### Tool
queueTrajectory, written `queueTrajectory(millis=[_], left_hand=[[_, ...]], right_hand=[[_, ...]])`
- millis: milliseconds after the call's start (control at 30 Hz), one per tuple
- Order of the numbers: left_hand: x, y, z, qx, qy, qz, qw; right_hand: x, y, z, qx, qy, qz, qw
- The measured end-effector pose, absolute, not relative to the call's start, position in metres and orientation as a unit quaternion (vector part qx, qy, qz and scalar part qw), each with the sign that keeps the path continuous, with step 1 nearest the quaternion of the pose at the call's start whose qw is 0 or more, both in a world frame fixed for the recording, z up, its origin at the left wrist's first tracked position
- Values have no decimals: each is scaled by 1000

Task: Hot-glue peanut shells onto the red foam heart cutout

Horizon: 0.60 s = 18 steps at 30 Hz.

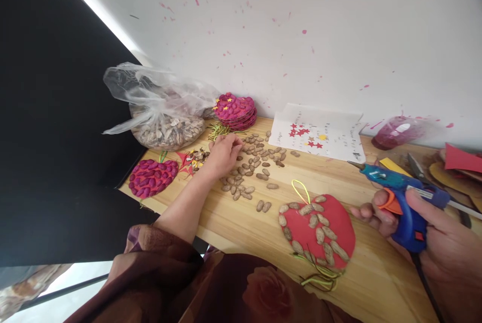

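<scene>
One glue gun [401, 180] in the right hand [440, 225], dozens of loose peanuts [256, 159] by the left hand [224, 154].
Grasping the gun by its handle on the right, with fingers at one orange trigger [391, 203]; bending the left fingers down together at the peanuts' left edge, impossible to tell whether pinching one. Between both hands, on one wooden table [241, 222], one red heart [341, 217] with one yellow loop [306, 191] and roughly sixteen peanuts on top. Farther left, one single magenta heart [152, 177]; behind, one stack of magenta hearts [237, 112], one plastic bag [161, 107] and one white sheet [339, 132].
</scene>
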<state>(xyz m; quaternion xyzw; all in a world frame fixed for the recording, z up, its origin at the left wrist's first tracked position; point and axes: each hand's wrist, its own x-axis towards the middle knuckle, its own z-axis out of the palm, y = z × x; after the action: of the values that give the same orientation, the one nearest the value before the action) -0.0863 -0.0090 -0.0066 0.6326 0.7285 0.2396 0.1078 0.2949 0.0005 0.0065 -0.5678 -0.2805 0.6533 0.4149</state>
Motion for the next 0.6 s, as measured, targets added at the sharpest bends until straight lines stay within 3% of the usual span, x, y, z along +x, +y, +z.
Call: queueTrajectory(millis=[200, 433, 600], left_hand=[[-94, -6, -11, 613, 730, 291, 80], [-106, -5, -10, 614, 721, 265, 180], [-109, -6, -9, 607, 720, 284, 179]], right_hand=[[294, -4, 12, -587, -280, 640, 410], [307, -3, 0, -578, -257, 667, 393], [322, 4, -15, -561, -247, 684, 396]])
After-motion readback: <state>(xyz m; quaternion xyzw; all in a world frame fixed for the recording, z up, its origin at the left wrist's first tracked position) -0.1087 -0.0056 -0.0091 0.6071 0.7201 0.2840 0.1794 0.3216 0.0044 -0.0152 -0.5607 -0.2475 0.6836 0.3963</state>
